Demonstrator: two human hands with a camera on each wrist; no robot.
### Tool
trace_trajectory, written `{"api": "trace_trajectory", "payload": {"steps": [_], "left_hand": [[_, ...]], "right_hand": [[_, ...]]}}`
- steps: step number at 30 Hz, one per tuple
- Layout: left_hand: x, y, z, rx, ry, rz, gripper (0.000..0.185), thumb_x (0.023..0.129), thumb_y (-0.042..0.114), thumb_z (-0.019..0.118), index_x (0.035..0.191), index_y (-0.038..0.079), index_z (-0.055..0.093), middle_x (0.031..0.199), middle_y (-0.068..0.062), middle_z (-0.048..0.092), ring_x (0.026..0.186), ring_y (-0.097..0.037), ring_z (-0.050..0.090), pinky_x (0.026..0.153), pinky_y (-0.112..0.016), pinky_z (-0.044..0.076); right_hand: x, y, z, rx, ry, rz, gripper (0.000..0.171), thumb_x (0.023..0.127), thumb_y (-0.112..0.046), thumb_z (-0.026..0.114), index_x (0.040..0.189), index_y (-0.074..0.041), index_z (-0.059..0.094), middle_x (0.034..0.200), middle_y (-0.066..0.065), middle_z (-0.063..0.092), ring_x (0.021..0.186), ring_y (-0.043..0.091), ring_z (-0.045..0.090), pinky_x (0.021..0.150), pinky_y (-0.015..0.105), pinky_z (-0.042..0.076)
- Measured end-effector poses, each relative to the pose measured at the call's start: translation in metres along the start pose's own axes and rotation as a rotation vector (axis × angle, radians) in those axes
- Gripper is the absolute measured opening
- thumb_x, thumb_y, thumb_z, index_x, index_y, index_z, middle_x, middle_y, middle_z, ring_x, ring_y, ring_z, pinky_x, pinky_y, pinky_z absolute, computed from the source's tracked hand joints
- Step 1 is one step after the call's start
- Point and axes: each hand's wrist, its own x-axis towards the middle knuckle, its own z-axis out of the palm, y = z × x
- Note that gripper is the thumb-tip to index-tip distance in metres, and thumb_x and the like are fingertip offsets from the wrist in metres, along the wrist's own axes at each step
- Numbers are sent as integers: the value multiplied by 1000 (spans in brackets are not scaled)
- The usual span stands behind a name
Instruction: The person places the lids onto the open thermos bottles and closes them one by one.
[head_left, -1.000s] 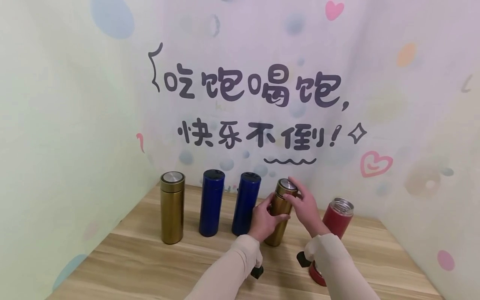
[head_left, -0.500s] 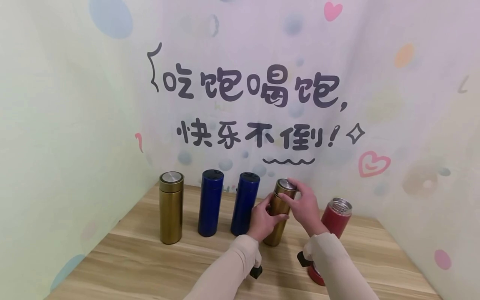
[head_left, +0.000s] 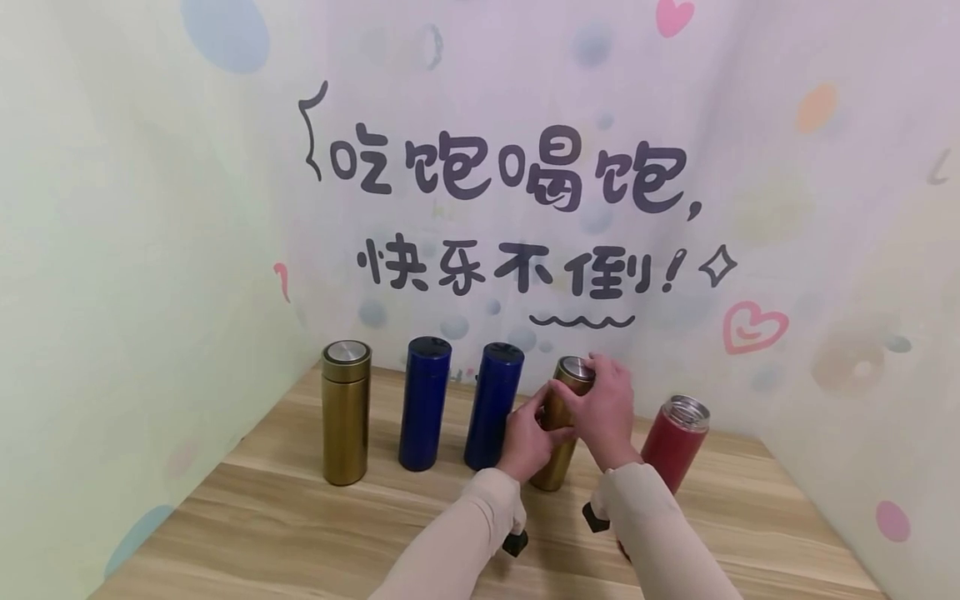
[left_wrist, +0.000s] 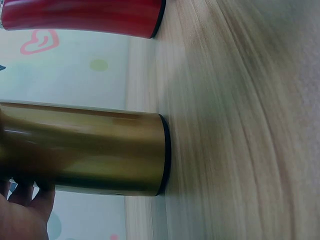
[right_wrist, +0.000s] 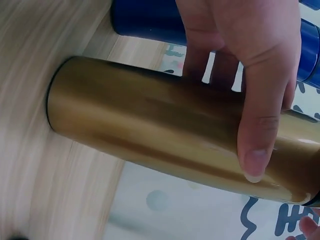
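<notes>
A gold thermos bottle (head_left: 552,468) stands upright on the wooden table, its silver-topped lid (head_left: 574,367) on. My left hand (head_left: 528,443) grips its body from the left; in the right wrist view that thumb (right_wrist: 257,145) lies across the gold surface. Around the lid's right side curl the fingers of my right hand (head_left: 609,408), thumb at the front. To the right a red thermos bottle (head_left: 678,442) leans in view with its bare metal mouth showing. Behind my right sleeve only a sliver of a red piece (head_left: 623,550) is visible.
Left of my hands stand two blue thermos bottles (head_left: 424,408) (head_left: 491,408) and another gold one (head_left: 346,425), all with lids on. A printed cloth (head_left: 480,100) with dark lettering hangs behind the wooden table (head_left: 300,542) and along its sides.
My right hand has turned around the lid, its wrist shifting a little left, so the sleeve now covers most of the red piece on the table. My left hand keeps its hold.
</notes>
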Motion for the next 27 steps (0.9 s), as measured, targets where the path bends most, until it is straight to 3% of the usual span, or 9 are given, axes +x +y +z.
{"api": "trace_trajectory", "payload": {"steps": [4, 8, 13, 19, 23, 27], "left_hand": [[-1, 0, 0, -4, 2, 6, 79, 79, 41, 80, 148, 27, 43, 132, -4, 60, 112, -21, 61, 90, -40, 52], [-1, 0, -1, 3, 12, 19, 79, 79, 41, 80, 147, 25, 45, 131, -5, 61, 111, -21, 62, 90, -39, 52], [1, 1, -3, 22, 30, 77, 77, 78, 39, 82, 144, 20, 49, 125, -7, 64, 105, -19, 64, 86, -36, 54], [1, 0, -4, 4, 36, 99, 75, 77, 35, 83, 142, 18, 51, 123, -6, 65, 102, -18, 65, 85, -35, 54], [-1, -1, -2, 5, 16, 107, 75, 79, 34, 82, 143, 17, 49, 124, -7, 65, 102, -18, 65, 85, -37, 54], [-1, 0, -1, -3, 17, 114, 76, 79, 33, 82, 145, 15, 47, 125, -9, 64, 103, -20, 65, 86, -39, 54]], "right_hand": [[1, -1, -1, 0, -42, 31, 63, 81, -36, 80, 126, -3, 50, 118, 17, 53, 106, 33, 50, 89, 49, 51], [0, 1, -5, 1, -92, -5, 58, 87, -40, 73, 130, -8, 50, 117, 15, 55, 106, 31, 49, 87, 51, 50], [4, 6, -19, 50, -229, -60, 54, 95, -33, 61, 142, -9, 48, 133, 17, 53, 119, 36, 44, 96, 59, 42], [14, 13, -34, 112, -370, -112, 53, 97, -24, 61, 145, -8, 46, 141, 18, 49, 128, 40, 42, 104, 62, 31], [16, 19, -37, 155, -396, -124, 54, 95, -23, 64, 144, -7, 47, 143, 18, 48, 130, 39, 42, 106, 61, 30], [17, 19, -37, 157, -368, -113, 56, 92, -28, 69, 141, -8, 51, 139, 16, 52, 126, 38, 46, 103, 60, 34]]}}
